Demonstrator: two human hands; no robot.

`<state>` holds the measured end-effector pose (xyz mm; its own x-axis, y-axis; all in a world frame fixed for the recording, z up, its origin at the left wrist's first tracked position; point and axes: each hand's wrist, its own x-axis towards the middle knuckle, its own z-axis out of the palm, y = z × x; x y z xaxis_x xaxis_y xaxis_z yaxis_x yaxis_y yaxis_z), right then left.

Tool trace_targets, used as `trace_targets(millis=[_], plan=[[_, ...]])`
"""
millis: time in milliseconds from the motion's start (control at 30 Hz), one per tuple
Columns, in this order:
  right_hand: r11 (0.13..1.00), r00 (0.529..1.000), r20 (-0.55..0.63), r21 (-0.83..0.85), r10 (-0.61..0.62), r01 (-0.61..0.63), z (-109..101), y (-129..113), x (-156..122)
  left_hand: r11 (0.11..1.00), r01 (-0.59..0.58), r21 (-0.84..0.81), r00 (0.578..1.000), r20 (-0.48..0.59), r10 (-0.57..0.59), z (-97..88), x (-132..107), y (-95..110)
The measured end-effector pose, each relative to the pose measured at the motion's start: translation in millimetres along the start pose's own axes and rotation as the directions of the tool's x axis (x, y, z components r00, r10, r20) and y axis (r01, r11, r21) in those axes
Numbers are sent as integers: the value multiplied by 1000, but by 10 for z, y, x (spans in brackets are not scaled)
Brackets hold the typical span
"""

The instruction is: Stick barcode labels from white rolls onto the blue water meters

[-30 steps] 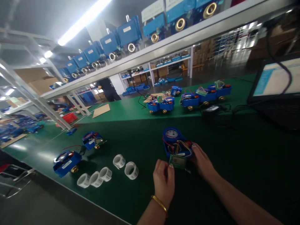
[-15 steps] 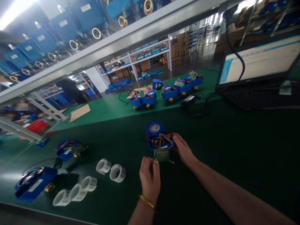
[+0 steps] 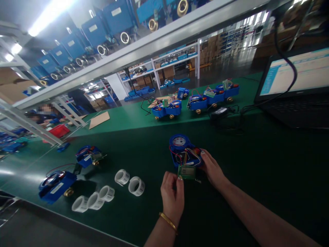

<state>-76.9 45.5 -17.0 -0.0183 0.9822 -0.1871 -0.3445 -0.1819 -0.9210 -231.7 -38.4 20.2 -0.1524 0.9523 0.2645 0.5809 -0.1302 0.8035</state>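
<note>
On the dark green bench lies a blue water meter [image 3: 179, 141] with its casing uncovered, a round dial at the far end and coloured wires inside. A green circuit board [image 3: 187, 172] with a small display hangs from those wires at the meter's near side. My left hand [image 3: 171, 192], with a gold bangle at the wrist, pinches the board's left corner between thumb and fingers. Around the meter's right side my right hand [image 3: 213, 170] is closed, thumb on top; its other fingers are mostly hidden.
Several rolls of white labels [image 3: 136, 186] lie left of my hands. Beyond them sit two more blue meters [image 3: 58, 187]. A row of meters [image 3: 196, 102] stands at the back, near a laptop [image 3: 295, 79] and a black adapter [image 3: 219, 112]. A metal shelf [image 3: 154, 37] crosses overhead.
The whole view has shifted, so the bench things appear further right. Both hands keep the same hold on the meter and circuit board.
</note>
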Motion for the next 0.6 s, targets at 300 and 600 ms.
trace_targets(millis=[300,600], plan=[[999,999,29,46,-29,28,-12,41,6,999,-44,16,999,-8,44,21,-10,-25],[1000,1000,7,18,-17,17,-17,36,12,1000,-27,-12,1000,-2,26,14,-5,-15]])
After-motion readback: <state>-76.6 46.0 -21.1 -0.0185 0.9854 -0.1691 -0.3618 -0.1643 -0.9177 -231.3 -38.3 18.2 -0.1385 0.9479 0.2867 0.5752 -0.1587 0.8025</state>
